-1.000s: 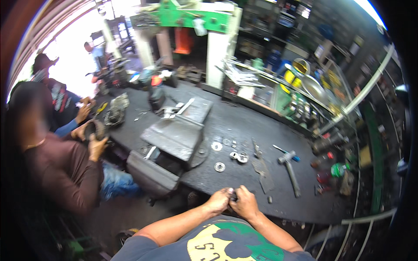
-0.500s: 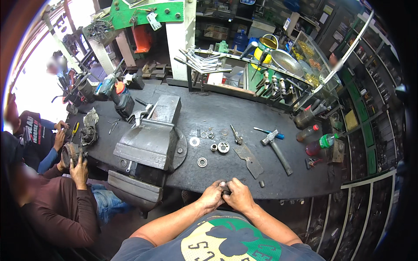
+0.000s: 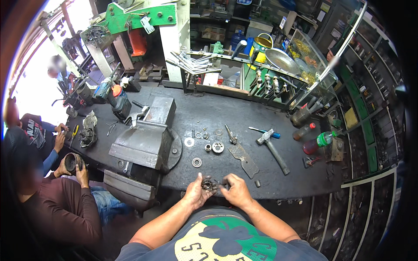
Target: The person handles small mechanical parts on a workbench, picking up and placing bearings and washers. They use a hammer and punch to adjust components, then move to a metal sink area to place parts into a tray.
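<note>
From my remote seat I have the dark workbench (image 3: 213,111) spreading ahead of both sets of fingers, with the bulky vise (image 3: 139,145) well to their left, its weight suited, I'd judge, to heavy force. The hammer (image 3: 276,153) lies beyond the right fingers and to their right; the flat metal plate (image 3: 244,161) is nearer them, both seemingly set aside within reach. The left hand (image 3: 196,193) is palm up, fingers curled under a dark ring-shaped part (image 3: 207,185) by the bench's near edge, probably cradled so its inside shows. The right hand (image 3: 236,190) is just beside it, fingers bent inward; I can't tell whether they pinch anything. The part's open face points up toward me; the palm hides its depth, so I can't name a long axis. Smallest, a bearing ring (image 3: 193,162) lies flat ahead of the left fingers.
</note>
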{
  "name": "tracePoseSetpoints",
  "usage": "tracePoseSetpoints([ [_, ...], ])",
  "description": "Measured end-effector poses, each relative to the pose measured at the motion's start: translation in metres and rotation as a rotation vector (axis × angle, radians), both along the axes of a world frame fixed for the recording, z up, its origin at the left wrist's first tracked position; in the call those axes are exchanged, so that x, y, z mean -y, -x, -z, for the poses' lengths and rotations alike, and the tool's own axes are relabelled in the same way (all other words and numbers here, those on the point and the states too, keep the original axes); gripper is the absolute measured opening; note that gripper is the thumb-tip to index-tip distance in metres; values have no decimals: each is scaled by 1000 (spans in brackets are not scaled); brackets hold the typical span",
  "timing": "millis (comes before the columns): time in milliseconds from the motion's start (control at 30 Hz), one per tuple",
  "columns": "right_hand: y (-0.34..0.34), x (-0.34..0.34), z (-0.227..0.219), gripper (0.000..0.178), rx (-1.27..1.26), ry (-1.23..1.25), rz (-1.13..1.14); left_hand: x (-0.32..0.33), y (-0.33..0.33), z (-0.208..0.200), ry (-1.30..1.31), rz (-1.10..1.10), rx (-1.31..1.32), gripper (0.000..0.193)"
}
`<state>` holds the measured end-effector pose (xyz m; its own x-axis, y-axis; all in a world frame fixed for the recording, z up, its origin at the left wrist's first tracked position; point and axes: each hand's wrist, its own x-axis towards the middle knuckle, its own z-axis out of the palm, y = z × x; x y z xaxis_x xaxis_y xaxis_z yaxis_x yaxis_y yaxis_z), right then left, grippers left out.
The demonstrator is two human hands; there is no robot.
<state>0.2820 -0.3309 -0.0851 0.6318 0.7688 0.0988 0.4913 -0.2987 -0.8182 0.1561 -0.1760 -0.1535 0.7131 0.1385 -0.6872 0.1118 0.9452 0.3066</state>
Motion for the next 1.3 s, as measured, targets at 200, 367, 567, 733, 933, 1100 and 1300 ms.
tracePoseSetpoints([
  [200,-44,10,49,37,-56,316,73,-4,21,15,-67,-139,-16,38],
  [367,-58,-6,80,32,51,338,0,-3,40,18,-204,-164,-63,47],
  [567,-62,-62,96,25,215,271,-92,-5,53,22,-405,-142,-137,48],
  [733,-60,-118,65,19,393,129,-198,-8,62,37,-555,-58,-232,47],
  [933,-74,-178,76,9,748,179,-272,-14,74,47,-610,4,-261,47],
  [1100,-50,-160,73,16,611,349,-381,-20,88,67,-659,-2,-258,40],
  [1300,-24,-63,67,33,285,606,-183,-40,70,46,-1024,308,-296,34],
])
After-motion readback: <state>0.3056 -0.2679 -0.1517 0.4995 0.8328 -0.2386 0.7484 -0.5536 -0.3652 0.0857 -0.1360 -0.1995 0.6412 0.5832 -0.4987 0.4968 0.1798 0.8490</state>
